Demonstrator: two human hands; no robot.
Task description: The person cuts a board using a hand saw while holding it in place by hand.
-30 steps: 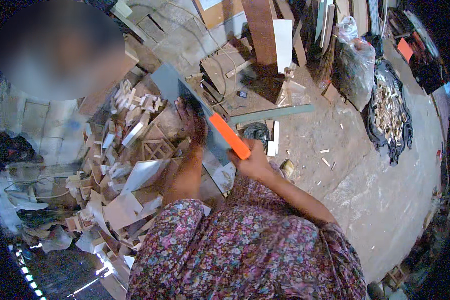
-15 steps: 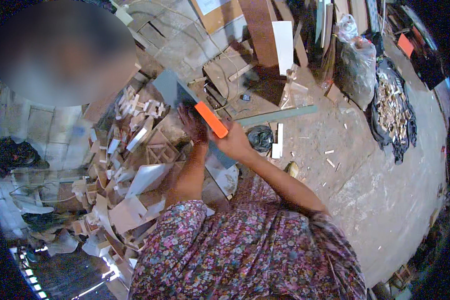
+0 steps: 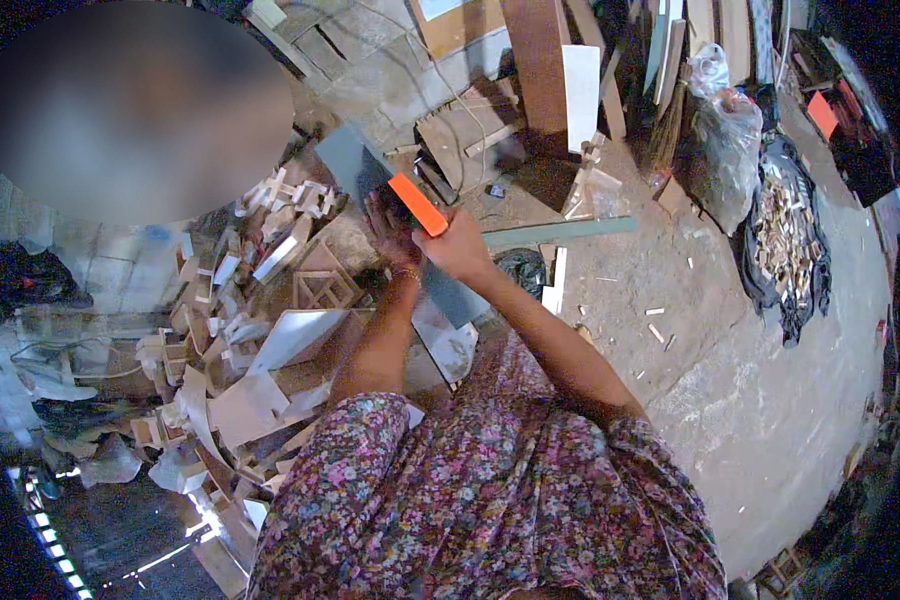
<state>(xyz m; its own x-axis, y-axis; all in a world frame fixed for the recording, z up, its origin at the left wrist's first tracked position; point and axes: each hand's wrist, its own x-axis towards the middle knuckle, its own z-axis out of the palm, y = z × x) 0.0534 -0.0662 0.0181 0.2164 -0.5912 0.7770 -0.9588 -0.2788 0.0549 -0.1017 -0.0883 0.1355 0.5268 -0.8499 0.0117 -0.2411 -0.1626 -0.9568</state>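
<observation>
A long blue-grey board (image 3: 454, 298) slants across in front of me, its far end up and to the left. My left hand (image 3: 392, 232) lies against it, fingers outstretched. My right hand (image 3: 456, 248) is closed around the near end of a bright orange block (image 3: 417, 204), rectangular and narrow, which points up and left above the board. Shadow darkens the board beside the block, and the underside of the block is hidden. The two hands are close together, the left one just left of the right.
Wood offcuts (image 3: 282, 250) and small frames (image 3: 324, 290) are heaped on the left. Another person (image 3: 130, 120), blurred, is at the upper left. A green-grey strip (image 3: 570, 230) lies on the floor. A black bag of wood scraps (image 3: 788, 235) and leaning boards (image 3: 538, 70) stand farther right.
My right hand and the orange block have shifted slightly up along the board. My left hand stays flat on it. The whole view has also moved a little.
</observation>
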